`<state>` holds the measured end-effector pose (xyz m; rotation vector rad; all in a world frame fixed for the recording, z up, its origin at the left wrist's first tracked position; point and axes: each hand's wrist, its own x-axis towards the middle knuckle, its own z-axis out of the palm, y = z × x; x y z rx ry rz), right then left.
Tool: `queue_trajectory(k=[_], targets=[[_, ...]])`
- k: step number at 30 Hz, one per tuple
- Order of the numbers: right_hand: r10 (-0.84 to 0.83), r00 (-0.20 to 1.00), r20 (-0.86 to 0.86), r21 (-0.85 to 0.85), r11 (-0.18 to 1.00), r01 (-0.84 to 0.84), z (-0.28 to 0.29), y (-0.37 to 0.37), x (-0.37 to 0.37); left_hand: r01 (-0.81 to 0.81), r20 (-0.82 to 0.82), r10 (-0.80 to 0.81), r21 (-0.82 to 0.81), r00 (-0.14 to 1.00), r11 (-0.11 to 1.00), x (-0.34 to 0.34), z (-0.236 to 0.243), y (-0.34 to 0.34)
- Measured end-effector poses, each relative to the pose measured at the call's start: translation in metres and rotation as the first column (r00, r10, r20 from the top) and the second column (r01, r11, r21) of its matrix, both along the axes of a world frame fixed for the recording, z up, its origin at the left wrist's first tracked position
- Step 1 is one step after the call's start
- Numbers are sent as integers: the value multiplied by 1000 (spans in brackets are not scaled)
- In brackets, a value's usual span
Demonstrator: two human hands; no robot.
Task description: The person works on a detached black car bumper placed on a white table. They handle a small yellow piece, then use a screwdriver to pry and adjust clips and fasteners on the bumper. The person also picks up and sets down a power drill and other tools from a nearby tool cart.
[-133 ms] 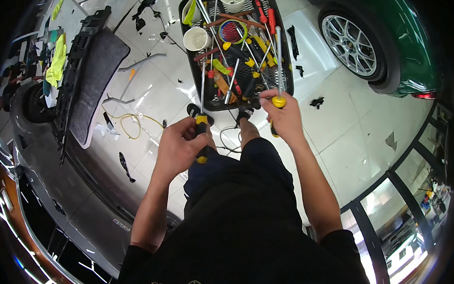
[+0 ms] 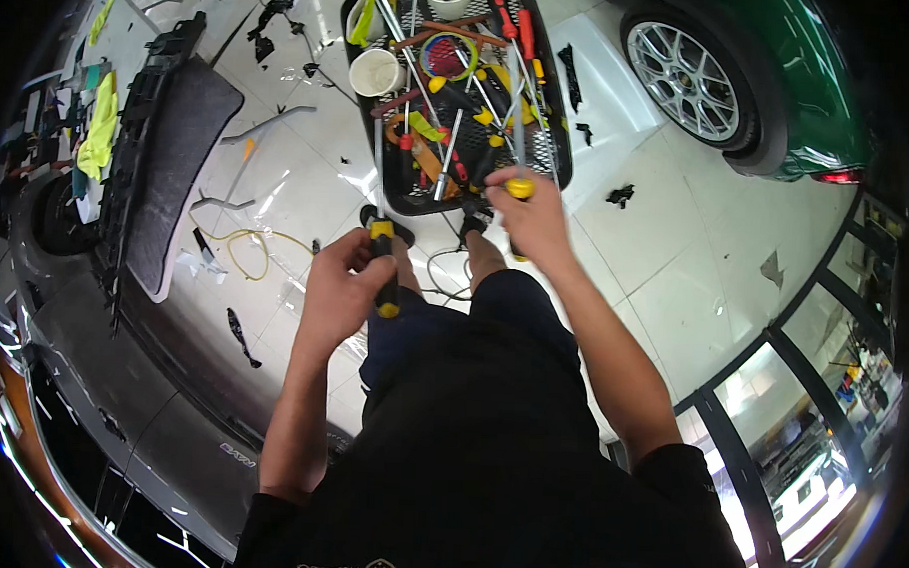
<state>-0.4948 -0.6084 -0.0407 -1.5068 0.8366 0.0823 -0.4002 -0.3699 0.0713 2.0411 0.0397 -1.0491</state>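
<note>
My left hand point(image 2: 339, 285) is closed around a screwdriver point(image 2: 383, 266) with a black and yellow handle and a long shaft pointing toward the tool tray. My right hand point(image 2: 529, 219) grips a second screwdriver point(image 2: 520, 187), yellow at the end of its handle, with its long shaft extending over the tray's right part. Just beyond both hands is a black mesh tool tray point(image 2: 388, 192) heaped with several screwdrivers and other tools, white cups point(image 2: 377, 73) and a coloured ring point(image 2: 470, 66).
A grey car point(image 2: 92, 351) is on my left, beside a dark panel point(image 2: 178, 164) and yellow-green cloths point(image 2: 100, 121). A green car point(image 2: 812, 86) with a silver wheel is at upper right. Black scraps point(image 2: 618, 195) and a yellow hose point(image 2: 250, 272) lie on the tiled floor.
The view has shifted slightly, so the tray, cars and both hands appear a little farther left. Both hands still grip their screwdrivers.
</note>
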Motion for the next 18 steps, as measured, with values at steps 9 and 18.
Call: queue_trajectory(k=[9,18], targets=[[237,953,187,42,968,-248,24,155,2,-415,-215,366,-268,905,869,-52,-62,38],[361,891,275,178,892,-416,61,89,17,-466,-115,456,-342,883,816,-19,-80,21]])
